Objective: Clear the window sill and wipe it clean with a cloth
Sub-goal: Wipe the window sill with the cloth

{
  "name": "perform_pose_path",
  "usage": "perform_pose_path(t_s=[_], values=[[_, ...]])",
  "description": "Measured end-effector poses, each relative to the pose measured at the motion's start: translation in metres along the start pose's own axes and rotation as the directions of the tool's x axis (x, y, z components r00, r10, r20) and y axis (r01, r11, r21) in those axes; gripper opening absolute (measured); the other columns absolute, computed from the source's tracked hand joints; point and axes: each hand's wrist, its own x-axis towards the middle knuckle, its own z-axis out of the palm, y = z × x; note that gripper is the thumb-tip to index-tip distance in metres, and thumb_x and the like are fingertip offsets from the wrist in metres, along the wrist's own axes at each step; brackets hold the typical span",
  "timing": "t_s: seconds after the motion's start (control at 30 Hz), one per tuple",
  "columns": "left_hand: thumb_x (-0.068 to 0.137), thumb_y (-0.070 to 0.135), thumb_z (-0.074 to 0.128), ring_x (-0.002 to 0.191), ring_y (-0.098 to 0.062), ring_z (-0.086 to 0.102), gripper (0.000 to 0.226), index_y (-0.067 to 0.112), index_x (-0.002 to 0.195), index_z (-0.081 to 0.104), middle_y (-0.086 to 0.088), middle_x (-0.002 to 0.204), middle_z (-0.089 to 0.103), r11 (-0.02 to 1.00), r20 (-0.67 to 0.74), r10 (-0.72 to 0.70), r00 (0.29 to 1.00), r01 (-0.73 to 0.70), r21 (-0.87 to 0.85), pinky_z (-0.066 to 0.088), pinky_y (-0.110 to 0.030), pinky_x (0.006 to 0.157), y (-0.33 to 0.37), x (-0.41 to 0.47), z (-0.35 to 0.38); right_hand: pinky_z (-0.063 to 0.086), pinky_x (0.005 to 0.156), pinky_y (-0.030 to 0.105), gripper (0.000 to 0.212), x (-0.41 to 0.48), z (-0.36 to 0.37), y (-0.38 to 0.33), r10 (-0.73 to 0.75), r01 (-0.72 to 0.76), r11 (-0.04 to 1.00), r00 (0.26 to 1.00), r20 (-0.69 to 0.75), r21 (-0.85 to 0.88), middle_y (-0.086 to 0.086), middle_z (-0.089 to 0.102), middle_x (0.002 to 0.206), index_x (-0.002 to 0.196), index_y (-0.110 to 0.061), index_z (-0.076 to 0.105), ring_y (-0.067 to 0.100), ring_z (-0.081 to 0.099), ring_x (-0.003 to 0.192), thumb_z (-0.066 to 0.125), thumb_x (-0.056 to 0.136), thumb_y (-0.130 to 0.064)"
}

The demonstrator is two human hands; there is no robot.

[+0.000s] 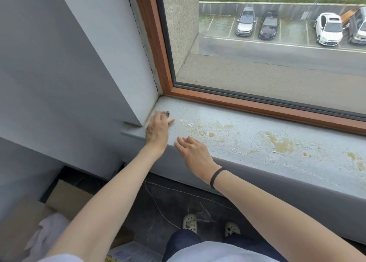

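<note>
Window sill [257, 135] during wiping: the left hand [157, 128] holds a pale cloth [156, 113], largely hidden beneath it, against the sill's far-left corner by the wall, fingers [161, 117] close together and bent down over it, probably to work the fabric into the joint; a small dark item [168, 114] beside them cannot be identified. The right hand [195, 152] is over the sill's front edge, loosely spread and holding nothing, seemingly for balance, while tan stains [282, 145] and whitish residue to its right remain unwiped. No legible writing: the printed papers [126, 251] on the floor are too blurred.
</note>
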Motion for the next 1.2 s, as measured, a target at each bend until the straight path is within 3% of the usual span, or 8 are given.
perform_pose_path(t_s=[0.17,0.27,0.37,0.47,0.6,0.77,0.97,1.2], values=[[0.094,0.006,0.046,0.106,-0.024,0.053,0.037,0.012,0.130,0.051,-0.006,0.119,0.055,0.982,0.090,0.181,0.979,-0.176,-0.070,0.046,-0.032,0.077,0.014,-0.014,-0.001,0.042,0.061,0.019,0.041,0.001,-0.003,-0.001,0.027,-0.028,0.999,0.998,0.057,0.017,-0.004,0.065,0.083,0.091,-0.014,0.069,0.013,0.052,0.063,0.074,0.051,-0.007],[0.092,0.002,0.043,0.107,-0.027,0.053,0.036,0.009,0.126,0.051,-0.009,0.117,0.056,0.999,0.016,0.024,1.000,-0.024,0.040,0.047,-0.036,0.077,-0.009,-0.013,-0.005,0.044,0.059,0.021,0.030,0.001,-0.006,0.001,0.023,-0.024,0.999,0.999,0.048,0.028,-0.003,0.063,0.079,0.083,-0.014,0.064,0.015,0.052,0.061,0.073,0.056,-0.004],[0.090,-0.004,0.044,0.103,-0.027,0.053,0.036,0.008,0.121,0.055,-0.010,0.112,0.058,0.989,-0.053,-0.136,0.989,0.133,-0.061,0.044,-0.035,0.077,-0.012,-0.022,-0.003,0.043,0.059,0.021,0.029,-0.001,-0.004,0.000,0.019,-0.020,1.000,0.999,0.036,0.024,-0.003,0.063,0.079,0.084,-0.014,0.064,0.014,0.052,0.061,0.071,0.058,-0.003],[0.092,0.003,0.047,0.088,-0.018,0.051,0.035,0.013,0.124,0.057,-0.007,0.102,0.057,0.977,0.039,0.032,0.999,-0.023,-0.213,0.046,-0.030,0.071,0.011,-0.038,0.000,0.049,0.067,0.022,0.032,0.000,-0.002,0.000,0.037,-0.038,0.999,0.999,0.010,0.028,-0.001,0.069,0.083,0.085,-0.012,0.070,0.015,0.061,0.070,0.074,0.054,-0.005],[0.077,-0.014,0.057,0.088,-0.026,0.053,0.056,0.009,0.128,0.054,-0.010,0.105,0.060,0.958,0.044,0.286,0.957,-0.285,-0.039,0.050,-0.036,0.062,-0.004,-0.048,-0.005,0.050,0.066,0.021,0.029,0.002,0.000,0.002,0.029,-0.032,0.998,0.998,0.055,0.049,-0.004,0.068,0.071,0.080,-0.015,0.071,0.015,0.061,0.066,0.074,0.054,-0.005],[0.082,-0.014,0.044,0.100,-0.026,0.046,0.057,0.016,0.129,0.054,-0.006,0.119,0.056,1.000,-0.020,-0.022,1.000,0.021,-0.020,0.043,-0.036,0.071,-0.033,-0.037,-0.012,0.050,0.059,0.024,0.030,0.000,0.002,0.000,0.018,-0.019,1.000,0.997,0.068,0.004,0.001,0.067,0.088,0.089,-0.012,0.067,0.017,0.058,0.065,0.071,0.061,-0.005],[0.065,-0.024,0.059,0.082,-0.031,0.056,0.059,0.012,0.111,0.068,-0.007,0.095,0.064,0.965,0.058,0.247,0.967,-0.240,-0.109,0.051,-0.035,0.051,-0.028,-0.059,-0.013,0.048,0.062,0.023,0.036,0.000,0.000,0.000,-0.002,0.002,1.000,0.999,0.037,-0.016,0.002,0.068,0.086,0.092,-0.009,0.068,0.017,0.058,0.064,0.072,0.056,-0.005],[0.090,0.019,0.060,0.094,-0.029,0.047,0.018,0.014,0.104,0.072,-0.009,0.094,0.061,0.974,-0.029,-0.222,0.975,0.221,-0.054,0.044,-0.039,0.072,-0.099,-0.037,-0.043,0.046,0.059,0.024,0.033,0.001,-0.001,-0.004,0.005,-0.006,0.998,1.000,-0.018,-0.055,0.004,0.066,0.080,0.085,-0.007,0.068,0.018,0.055,0.060,0.071,0.053,0.001]])
